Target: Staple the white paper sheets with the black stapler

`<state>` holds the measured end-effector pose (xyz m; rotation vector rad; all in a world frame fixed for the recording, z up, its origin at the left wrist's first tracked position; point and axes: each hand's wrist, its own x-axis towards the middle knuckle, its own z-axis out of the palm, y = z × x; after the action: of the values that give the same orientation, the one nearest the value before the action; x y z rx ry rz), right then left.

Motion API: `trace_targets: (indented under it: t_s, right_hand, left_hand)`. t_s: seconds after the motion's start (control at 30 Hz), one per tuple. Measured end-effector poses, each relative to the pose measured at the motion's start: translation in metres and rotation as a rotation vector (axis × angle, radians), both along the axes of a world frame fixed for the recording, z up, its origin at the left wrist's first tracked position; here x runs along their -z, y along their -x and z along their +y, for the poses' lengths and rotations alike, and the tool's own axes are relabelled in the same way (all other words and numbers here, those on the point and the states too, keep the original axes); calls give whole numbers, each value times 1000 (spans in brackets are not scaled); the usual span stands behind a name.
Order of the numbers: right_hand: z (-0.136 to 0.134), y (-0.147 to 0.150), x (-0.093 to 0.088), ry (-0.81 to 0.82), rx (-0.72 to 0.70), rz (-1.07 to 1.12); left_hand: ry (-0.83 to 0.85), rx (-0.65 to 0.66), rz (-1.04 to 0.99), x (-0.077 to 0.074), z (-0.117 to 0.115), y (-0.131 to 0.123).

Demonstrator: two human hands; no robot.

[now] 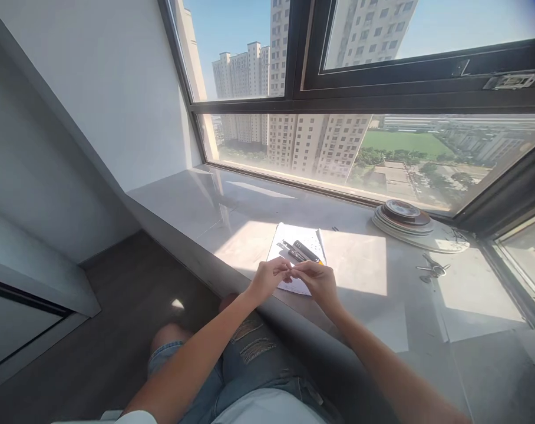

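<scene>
My left hand (266,279) and my right hand (319,281) meet fingertip to fingertip above the near edge of a white pad or sheet of paper (276,235). The fingers of both are pinched together. Whatever sits between them is too small to make out. Just beyond my fingers, two black tool-like objects with pale lettering lie on the paper, a longer one (306,251) and a shorter one (296,255). An orange bit shows beside my right fingers. Small dark specks dot the paper's upper right.
The paper rests on a pale stone windowsill (360,259) with a front edge by my legs. To the right stand stacked plates (382,228) and a small metal object with several arms (434,270). Two tiny dark pieces (335,228) lie behind the paper. A dark-framed window (250,105) borders the sill.
</scene>
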<state>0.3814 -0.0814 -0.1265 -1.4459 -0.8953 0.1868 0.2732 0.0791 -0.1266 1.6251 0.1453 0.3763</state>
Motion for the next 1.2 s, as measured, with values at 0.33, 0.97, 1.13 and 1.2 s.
trace_targets:
  t_s: [0.33, 0.97, 1.13, 1.2]
  right_hand:
    - [8, -3, -1, -22, -164, -140]
    - [-9, -4, 19, 686, -311, -798]
    - [-34, -12, 20, 679, -409, -781]
    - [-47, -14, 21, 645, -411, -761]
  left_hand:
    - [167, 160, 226, -14, 16, 25]
    - [-517, -62, -91, 10, 72, 14]
    - [-685, -70, -69, 15, 73, 3]
    - [-742, -88, -43, 16, 72, -2]
